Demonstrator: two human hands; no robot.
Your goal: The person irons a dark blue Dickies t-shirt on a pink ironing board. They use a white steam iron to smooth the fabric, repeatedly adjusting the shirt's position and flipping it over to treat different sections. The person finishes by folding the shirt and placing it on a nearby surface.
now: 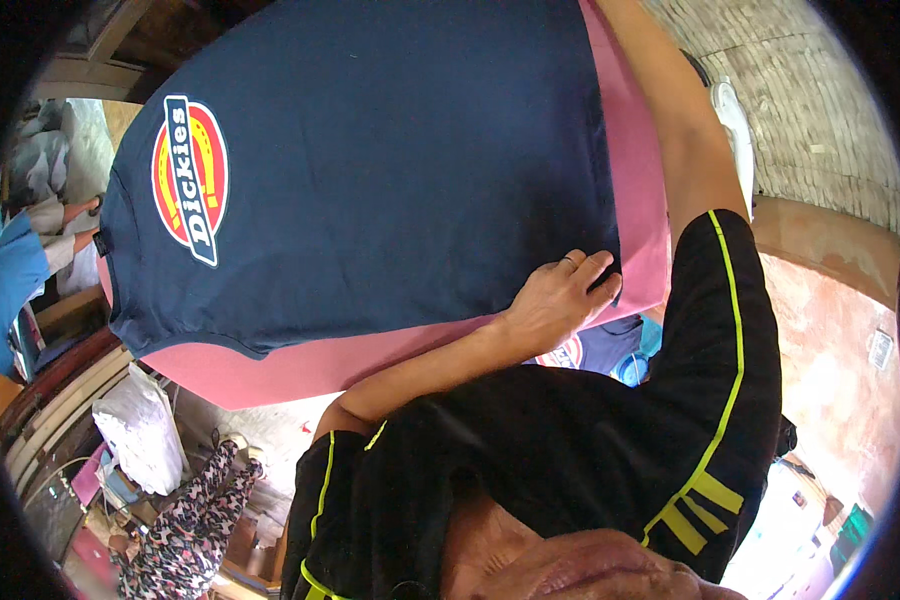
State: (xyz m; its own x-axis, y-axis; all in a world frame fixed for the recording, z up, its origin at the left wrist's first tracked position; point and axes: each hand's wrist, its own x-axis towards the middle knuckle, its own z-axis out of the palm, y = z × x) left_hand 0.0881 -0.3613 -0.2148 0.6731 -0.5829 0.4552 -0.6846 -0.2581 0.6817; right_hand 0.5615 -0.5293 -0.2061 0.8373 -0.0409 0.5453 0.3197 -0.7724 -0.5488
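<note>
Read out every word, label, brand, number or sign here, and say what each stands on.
Navy shirt: white lettering on a red-and-yellow emblem; legible, but I won't copy it.
Dark garment by the pink board: part of a similar emblem; too small to read.
Small pale plate on the wall: too small to read.

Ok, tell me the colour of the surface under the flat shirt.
The surface is pink, showing best in the head view.
</note>
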